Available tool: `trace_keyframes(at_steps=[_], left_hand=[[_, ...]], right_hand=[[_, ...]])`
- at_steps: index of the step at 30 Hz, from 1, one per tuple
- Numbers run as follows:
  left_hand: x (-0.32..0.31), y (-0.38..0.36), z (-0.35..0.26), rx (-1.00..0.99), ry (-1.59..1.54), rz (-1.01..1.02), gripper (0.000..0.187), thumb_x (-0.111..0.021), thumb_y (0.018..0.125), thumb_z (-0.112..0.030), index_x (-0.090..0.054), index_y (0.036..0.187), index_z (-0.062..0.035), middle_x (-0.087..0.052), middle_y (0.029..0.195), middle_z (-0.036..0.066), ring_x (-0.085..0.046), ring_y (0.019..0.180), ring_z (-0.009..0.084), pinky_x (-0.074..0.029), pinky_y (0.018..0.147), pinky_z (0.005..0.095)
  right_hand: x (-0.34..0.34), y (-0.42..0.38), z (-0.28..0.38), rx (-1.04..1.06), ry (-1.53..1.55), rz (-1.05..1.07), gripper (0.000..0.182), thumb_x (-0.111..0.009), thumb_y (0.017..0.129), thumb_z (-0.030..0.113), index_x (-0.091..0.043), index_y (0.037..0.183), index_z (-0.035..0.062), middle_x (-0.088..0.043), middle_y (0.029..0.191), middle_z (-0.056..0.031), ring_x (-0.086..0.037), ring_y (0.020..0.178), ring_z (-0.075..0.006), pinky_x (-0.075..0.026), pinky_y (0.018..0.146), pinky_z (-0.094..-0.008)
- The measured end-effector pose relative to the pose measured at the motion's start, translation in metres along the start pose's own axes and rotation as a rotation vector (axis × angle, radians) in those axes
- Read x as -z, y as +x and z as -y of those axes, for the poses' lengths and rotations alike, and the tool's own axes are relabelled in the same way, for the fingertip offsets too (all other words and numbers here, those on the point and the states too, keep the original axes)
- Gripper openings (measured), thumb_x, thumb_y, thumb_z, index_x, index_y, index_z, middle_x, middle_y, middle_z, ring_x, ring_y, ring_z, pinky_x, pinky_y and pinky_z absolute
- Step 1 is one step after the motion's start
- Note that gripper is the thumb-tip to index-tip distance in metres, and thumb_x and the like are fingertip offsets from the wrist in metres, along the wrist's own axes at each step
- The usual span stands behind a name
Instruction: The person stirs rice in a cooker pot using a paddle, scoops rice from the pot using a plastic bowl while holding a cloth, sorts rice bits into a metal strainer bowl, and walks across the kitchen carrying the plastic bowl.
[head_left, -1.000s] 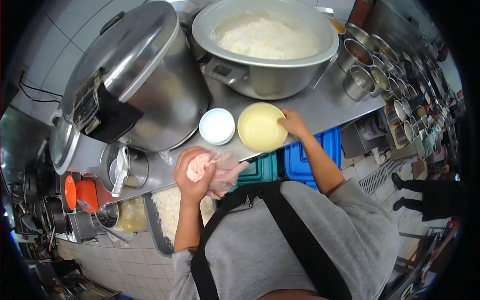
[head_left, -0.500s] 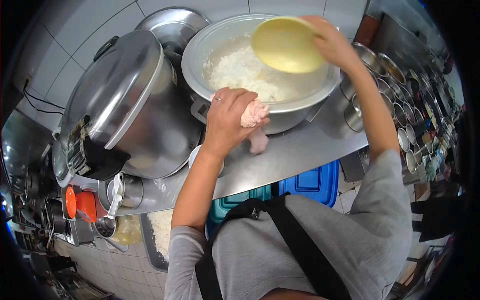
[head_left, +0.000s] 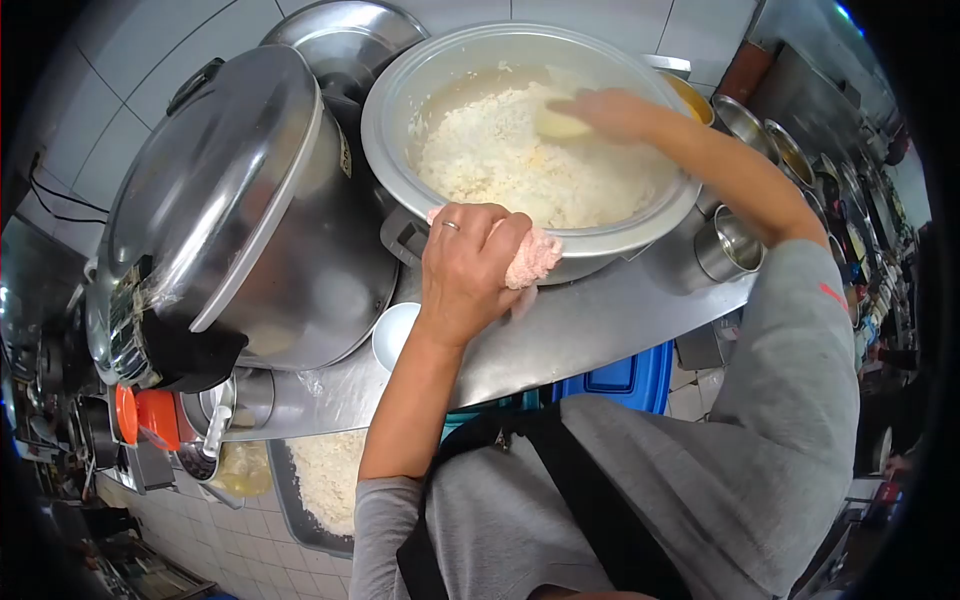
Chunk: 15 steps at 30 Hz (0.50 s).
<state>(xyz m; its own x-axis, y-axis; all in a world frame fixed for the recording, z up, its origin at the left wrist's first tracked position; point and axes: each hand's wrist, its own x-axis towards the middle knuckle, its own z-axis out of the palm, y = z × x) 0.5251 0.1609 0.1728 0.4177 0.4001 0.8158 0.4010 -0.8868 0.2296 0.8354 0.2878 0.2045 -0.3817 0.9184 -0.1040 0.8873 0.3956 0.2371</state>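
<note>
A large metal pot (head_left: pixel 400 185) holds a mass of white rice (head_left: pixel 500 165). At its near rim, my left hand (head_left: pixel 468 258) is closed around a pink cloth (head_left: pixel 533 260), pressing it against the edge. My right hand (head_left: pixel 612 113), smeared by motion, reaches inside the pot from the right. It grips a pale yellow bowl (head_left: pixel 562 122), which is down at the rice and blurred. The bowl's far side is hard to make out.
To the left stands a big rice cooker (head_left: pixel 310 240) with its lid down. A small white bowl (head_left: pixel 395 335) sits on the steel counter (head_left: pixel 560 325). Metal cups (head_left: pixel 727 245) stand at right. Below are a tray of rice (head_left: pixel 325 480) and a blue lid (head_left: pixel 615 380).
My right hand has lowered the yellow bowl from above the pot's right side into the rice. My left hand stays on the cloth at the rim. The view has shifted slightly.
</note>
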Motion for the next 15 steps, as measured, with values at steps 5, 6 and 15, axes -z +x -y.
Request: trace_keyframes(at_steps=[5, 6, 15], left_hand=[[0.000, -0.001, 0.005, -0.005, -0.040, -0.023, 0.041, -0.076, 0.054, -0.012, -0.061, 0.093, -0.0101, -0.057, 0.089, 0.005, -0.055, 0.085, 0.0263, -0.043, 0.079, 0.0394], [-0.001, -0.002, 0.006, -0.012, -0.054, -0.027, 0.040, -0.076, 0.055, -0.012, -0.062, 0.092, -0.0103, -0.057, 0.088, 0.005, -0.055, 0.084, 0.0260, -0.043, 0.079, 0.0393], [-0.002, -0.001, 0.009, 0.005, -0.081, -0.032, 0.037, -0.075, 0.055, -0.013, -0.063, 0.091, -0.0109, -0.058, 0.088, 0.004, -0.055, 0.084, 0.0254, -0.042, 0.078, 0.0385]], right_hand=[[0.022, -0.073, 0.031, 0.023, -0.004, 0.103, 0.057, -0.049, 0.085, 0.005, -0.041, 0.139, 0.0188, -0.057, 0.118, -0.0201, -0.057, 0.107, -0.0363, -0.044, 0.092, -0.0440], [0.034, -0.074, 0.030, 0.022, -0.005, 0.109, 0.057, -0.049, 0.085, 0.005, -0.041, 0.139, 0.0188, -0.057, 0.118, -0.0201, -0.057, 0.107, -0.0363, -0.044, 0.092, -0.0440], [-0.006, 0.049, 0.002, 0.058, -0.158, -0.436, 0.056, -0.047, 0.086, 0.002, -0.042, 0.138, 0.0234, -0.053, 0.125, -0.0196, -0.055, 0.110, -0.0361, -0.045, 0.093, -0.0430]])
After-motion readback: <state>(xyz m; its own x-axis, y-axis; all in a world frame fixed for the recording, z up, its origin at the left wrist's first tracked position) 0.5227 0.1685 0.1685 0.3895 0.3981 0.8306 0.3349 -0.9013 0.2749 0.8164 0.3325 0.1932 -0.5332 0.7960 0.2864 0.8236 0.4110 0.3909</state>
